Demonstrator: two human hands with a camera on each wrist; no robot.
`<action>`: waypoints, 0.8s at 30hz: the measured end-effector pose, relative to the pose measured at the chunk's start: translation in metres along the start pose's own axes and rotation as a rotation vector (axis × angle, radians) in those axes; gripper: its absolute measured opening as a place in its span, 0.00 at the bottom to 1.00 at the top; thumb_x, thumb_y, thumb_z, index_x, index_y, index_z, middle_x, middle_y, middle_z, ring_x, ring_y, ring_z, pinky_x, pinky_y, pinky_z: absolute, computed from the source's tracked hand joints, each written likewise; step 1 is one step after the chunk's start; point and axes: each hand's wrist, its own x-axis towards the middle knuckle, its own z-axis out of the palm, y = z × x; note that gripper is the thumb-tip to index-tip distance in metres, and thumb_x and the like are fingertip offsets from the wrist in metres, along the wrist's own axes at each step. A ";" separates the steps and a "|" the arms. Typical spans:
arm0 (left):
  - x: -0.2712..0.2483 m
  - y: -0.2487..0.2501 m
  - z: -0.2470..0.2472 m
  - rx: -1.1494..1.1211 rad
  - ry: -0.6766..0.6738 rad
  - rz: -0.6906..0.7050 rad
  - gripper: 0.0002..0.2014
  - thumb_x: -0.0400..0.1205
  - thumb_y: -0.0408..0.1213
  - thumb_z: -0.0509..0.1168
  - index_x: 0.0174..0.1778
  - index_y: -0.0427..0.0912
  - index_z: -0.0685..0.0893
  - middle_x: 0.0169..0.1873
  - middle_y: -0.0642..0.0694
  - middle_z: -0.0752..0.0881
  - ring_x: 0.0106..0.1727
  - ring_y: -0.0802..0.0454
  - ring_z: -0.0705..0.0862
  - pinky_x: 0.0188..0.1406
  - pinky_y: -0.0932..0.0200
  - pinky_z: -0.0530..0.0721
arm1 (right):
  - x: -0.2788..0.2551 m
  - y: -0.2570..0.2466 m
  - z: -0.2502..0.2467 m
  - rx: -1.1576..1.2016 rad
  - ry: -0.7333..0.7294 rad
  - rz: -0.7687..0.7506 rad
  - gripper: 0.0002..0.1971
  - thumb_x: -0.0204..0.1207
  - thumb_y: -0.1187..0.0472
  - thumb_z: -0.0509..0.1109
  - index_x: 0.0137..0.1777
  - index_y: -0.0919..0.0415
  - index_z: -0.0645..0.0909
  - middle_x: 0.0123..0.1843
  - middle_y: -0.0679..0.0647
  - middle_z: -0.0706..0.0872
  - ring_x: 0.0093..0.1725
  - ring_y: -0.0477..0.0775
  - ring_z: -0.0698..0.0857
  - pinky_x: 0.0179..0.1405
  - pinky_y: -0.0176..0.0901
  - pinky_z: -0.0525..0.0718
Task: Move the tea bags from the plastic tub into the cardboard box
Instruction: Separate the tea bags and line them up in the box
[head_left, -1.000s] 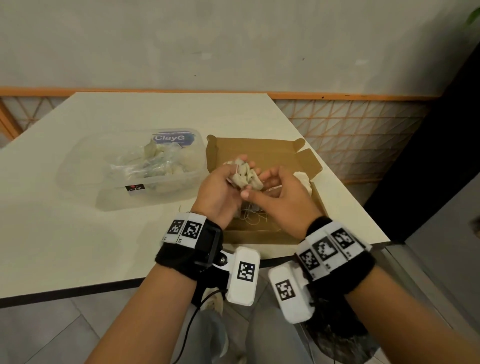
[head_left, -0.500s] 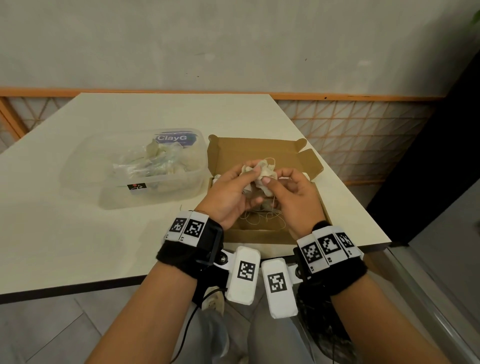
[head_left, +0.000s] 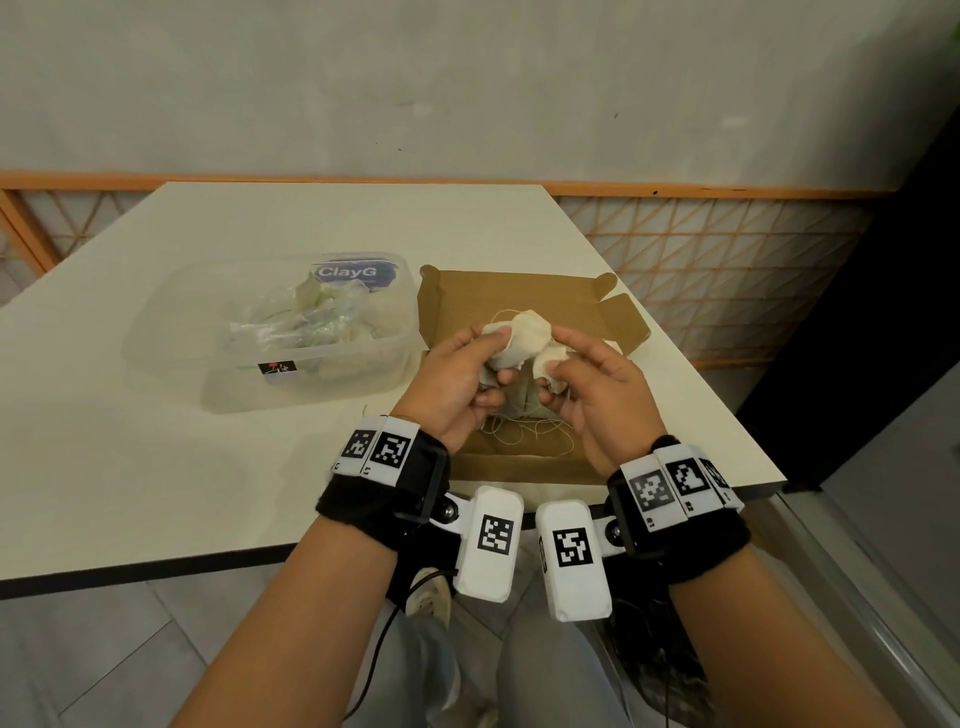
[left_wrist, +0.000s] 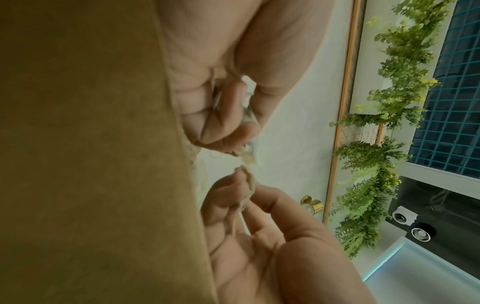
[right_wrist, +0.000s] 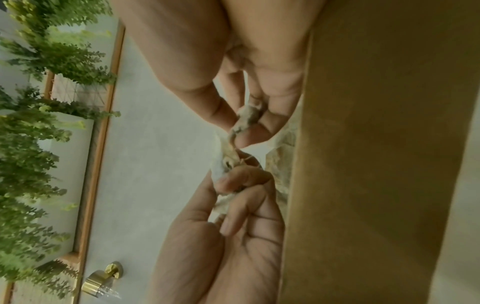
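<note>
Both hands hover over the open cardboard box (head_left: 519, 299), each pinching part of a tangled clump of pale tea bags (head_left: 527, 330). My left hand (head_left: 493, 358) grips the clump's left side. My right hand (head_left: 557, 356) pinches a bag on the right side. Thin strings (head_left: 524, 439) dangle from the clump onto the box floor. The wrist views show fingertips of both hands pinching tea bags (left_wrist: 249, 121) (right_wrist: 246, 117) beside the brown box wall (left_wrist: 91, 144) (right_wrist: 376, 144). The clear plastic tub (head_left: 171, 332), left of the box, holds more tea bags (head_left: 311, 322).
The white table (head_left: 156, 467) ends close behind my wrists, and its right edge runs just past the box. An open box flap (head_left: 623, 322) sticks out to the right. A wall with an orange lattice rail (head_left: 727, 260) stands behind.
The two hands have drawn slightly apart over the box, spreading the clump of tea bags between them. The right wrist has shifted to the right.
</note>
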 end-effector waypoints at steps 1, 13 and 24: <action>0.001 0.000 -0.001 -0.026 0.010 0.006 0.02 0.85 0.33 0.59 0.48 0.40 0.75 0.37 0.42 0.79 0.22 0.60 0.74 0.11 0.71 0.64 | 0.000 0.000 0.000 0.000 -0.009 0.026 0.16 0.76 0.79 0.60 0.58 0.63 0.80 0.46 0.61 0.81 0.33 0.49 0.82 0.29 0.35 0.83; 0.003 0.001 -0.005 -0.123 -0.033 0.088 0.08 0.82 0.42 0.64 0.51 0.42 0.76 0.35 0.46 0.80 0.25 0.61 0.73 0.13 0.72 0.64 | -0.001 -0.003 0.002 -0.088 -0.053 0.047 0.11 0.76 0.74 0.63 0.44 0.59 0.82 0.42 0.54 0.84 0.41 0.50 0.82 0.42 0.45 0.83; 0.001 -0.001 -0.003 0.034 0.015 0.066 0.04 0.80 0.37 0.67 0.43 0.45 0.78 0.29 0.51 0.78 0.20 0.62 0.69 0.10 0.72 0.60 | -0.001 -0.003 -0.003 0.084 -0.075 -0.045 0.16 0.76 0.71 0.66 0.57 0.50 0.78 0.28 0.43 0.82 0.35 0.44 0.75 0.29 0.34 0.69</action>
